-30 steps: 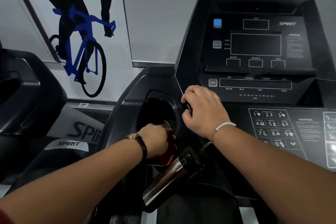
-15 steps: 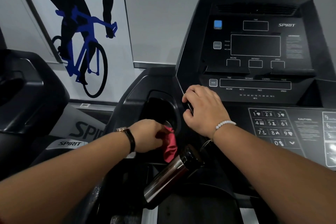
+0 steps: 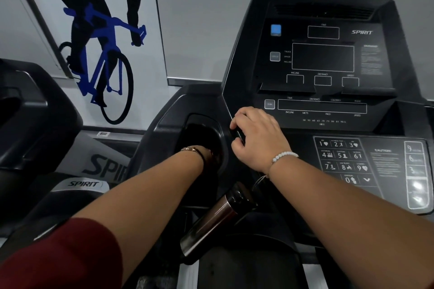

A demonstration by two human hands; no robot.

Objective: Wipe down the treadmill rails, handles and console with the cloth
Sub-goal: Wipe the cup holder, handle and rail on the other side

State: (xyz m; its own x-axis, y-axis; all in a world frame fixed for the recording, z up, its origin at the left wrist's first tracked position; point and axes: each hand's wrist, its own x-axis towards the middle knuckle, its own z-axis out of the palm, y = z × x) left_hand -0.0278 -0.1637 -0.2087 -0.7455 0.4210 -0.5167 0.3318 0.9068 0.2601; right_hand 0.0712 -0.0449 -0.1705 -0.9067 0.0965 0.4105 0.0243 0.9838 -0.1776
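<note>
The black treadmill console (image 3: 324,110) rises ahead, with its dark display and a number keypad (image 3: 340,159) at the lower right. Left of it lies a deep cup holder recess (image 3: 199,129). My left hand (image 3: 207,156) is plunged into that recess and is mostly hidden in its shadow. Only a dark sliver of the red cloth (image 3: 213,153) shows at the knuckles. My right hand (image 3: 256,138) curls over the console's left edge, its fingers closed around the rim.
A steel bottle with a black cap (image 3: 216,218) hangs tilted below my right wrist, in front of the console's base. A second black treadmill (image 3: 35,112) stands close on the left. A cyclist poster (image 3: 101,42) covers the wall behind.
My left hand has pushed forward and down from the recess's front rim into it, taking the red cloth almost out of sight. My right hand has kept its place on the console edge.
</note>
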